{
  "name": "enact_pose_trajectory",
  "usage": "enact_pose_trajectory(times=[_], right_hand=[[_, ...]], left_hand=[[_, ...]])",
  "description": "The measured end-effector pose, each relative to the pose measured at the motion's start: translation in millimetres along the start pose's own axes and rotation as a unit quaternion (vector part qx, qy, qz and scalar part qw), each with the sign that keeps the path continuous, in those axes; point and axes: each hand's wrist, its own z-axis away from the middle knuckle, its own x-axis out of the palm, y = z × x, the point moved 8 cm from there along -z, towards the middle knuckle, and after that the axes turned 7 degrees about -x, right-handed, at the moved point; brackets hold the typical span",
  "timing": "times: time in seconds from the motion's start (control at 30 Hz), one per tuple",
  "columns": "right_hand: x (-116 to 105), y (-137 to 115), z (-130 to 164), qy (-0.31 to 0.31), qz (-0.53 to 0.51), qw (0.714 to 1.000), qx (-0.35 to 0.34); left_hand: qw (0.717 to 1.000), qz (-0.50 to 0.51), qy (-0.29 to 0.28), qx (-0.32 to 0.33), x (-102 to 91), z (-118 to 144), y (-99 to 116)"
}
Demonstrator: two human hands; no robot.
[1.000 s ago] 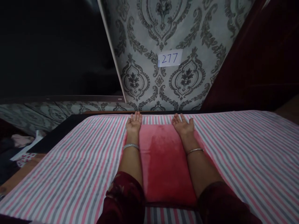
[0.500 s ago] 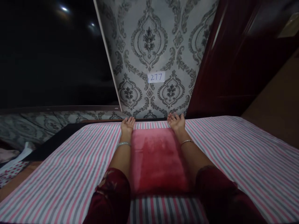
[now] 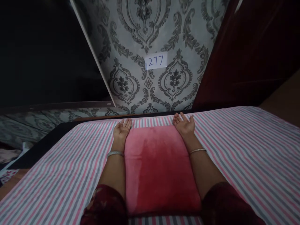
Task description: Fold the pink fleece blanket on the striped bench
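Note:
A flat red plush cloth [image 3: 161, 165], seemingly folded into a rectangle, lies on a striped sheet [image 3: 77, 162] between my forearms. At its far left corner my left hand [image 3: 122, 128] rests palm up, fingers stretched out and holding nothing. My right hand [image 3: 184, 124] lies at the far right corner, also palm up and empty, with its fingers apart. Both forearms run along the cloth's sides. The cloth's near edge is dark, and whether it is one layer or several I cannot tell.
Behind the sheet stands a wall with patterned wallpaper [image 3: 150, 81] and a paper label [image 3: 156, 60] reading 277. A large dark screen [image 3: 47, 56] is at the left, a dark red glossy panel [image 3: 236, 59] at the right. Some fabric [image 3: 9, 155] lies at the far left.
The view has tilted down and come closer, so the cloth looks larger. My hands appear slightly farther apart, still open and palm up by the far corners.

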Motion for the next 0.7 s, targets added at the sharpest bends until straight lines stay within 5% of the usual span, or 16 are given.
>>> enact_pose_trajectory(times=[0.5,0.7], right_hand=[[4.2,5.3,2.4,-0.021,0.067,0.997,0.014],[11.5,3.1,10.4,0.042,0.109,0.993,-0.005]], left_hand=[[1.000,0.007,0.001,0.001,-0.4,3.6,1.7],[0.995,-0.017,0.085,0.042,7.1,25.1,6.3]])
